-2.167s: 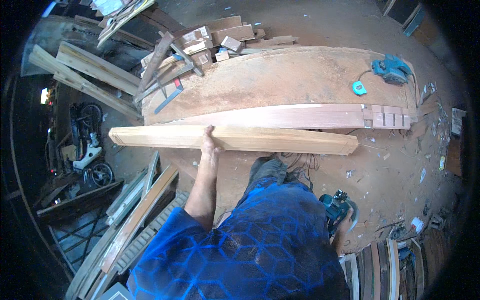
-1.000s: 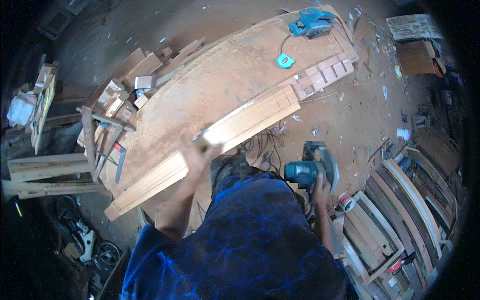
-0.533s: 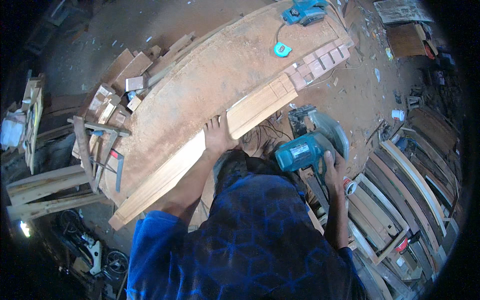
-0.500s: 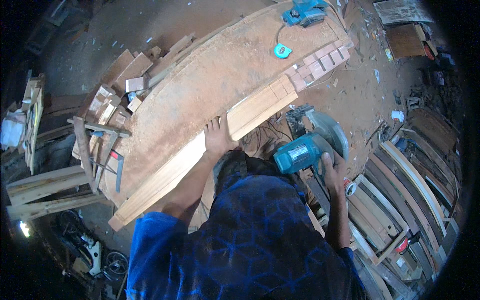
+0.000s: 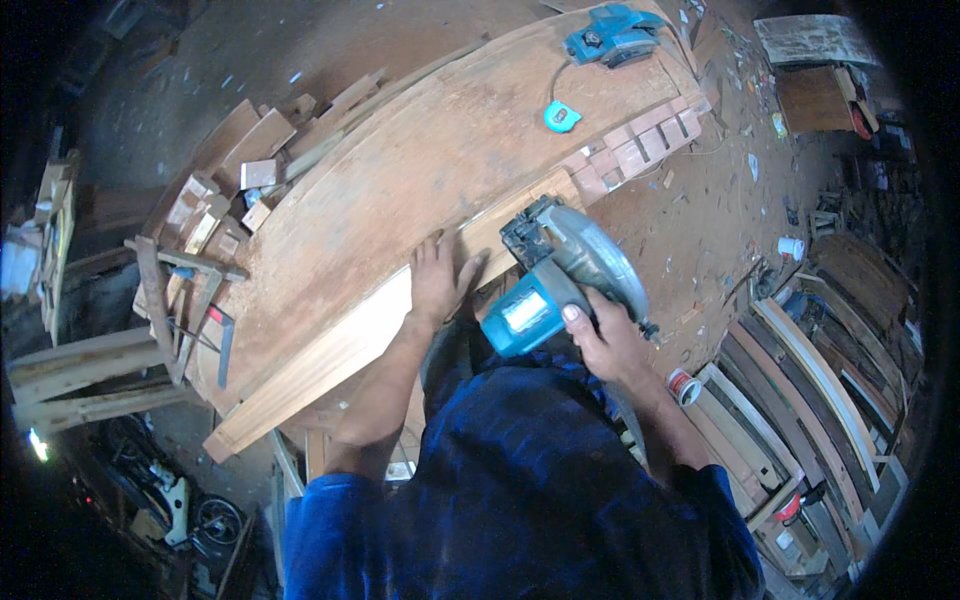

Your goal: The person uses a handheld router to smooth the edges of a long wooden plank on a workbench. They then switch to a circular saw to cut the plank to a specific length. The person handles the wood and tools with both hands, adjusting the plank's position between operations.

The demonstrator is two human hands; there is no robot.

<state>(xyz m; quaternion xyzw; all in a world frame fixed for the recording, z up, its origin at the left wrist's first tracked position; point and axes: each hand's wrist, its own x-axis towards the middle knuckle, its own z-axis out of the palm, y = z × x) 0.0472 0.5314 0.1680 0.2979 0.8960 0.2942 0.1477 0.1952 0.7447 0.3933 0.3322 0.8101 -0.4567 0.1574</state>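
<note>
A long pale plank (image 5: 330,350) lies along the near edge of the workbench. My left hand (image 5: 436,285) rests on it near the middle, fingers stretched over its top and thumb apart. A teal circular saw (image 5: 530,312) with a grey blade guard is in my right hand (image 5: 608,340), which is wrapped round its handle. The front of the saw overlaps the right part of the plank; whether its base touches the wood I cannot tell. The blade's lower part is hidden.
The workbench (image 5: 400,200) carries a teal tape measure (image 5: 562,117), a teal power planer (image 5: 612,38) and slotted wood pieces (image 5: 650,140) at its right end. Wood offcuts (image 5: 260,140) and a try square (image 5: 225,340) are at left. Stacked frames (image 5: 800,380) stand at right.
My right hand has brought the circular saw left and forward from beside my body to the plank's right part. My left hand stays on the plank, its thumb now farther out.
</note>
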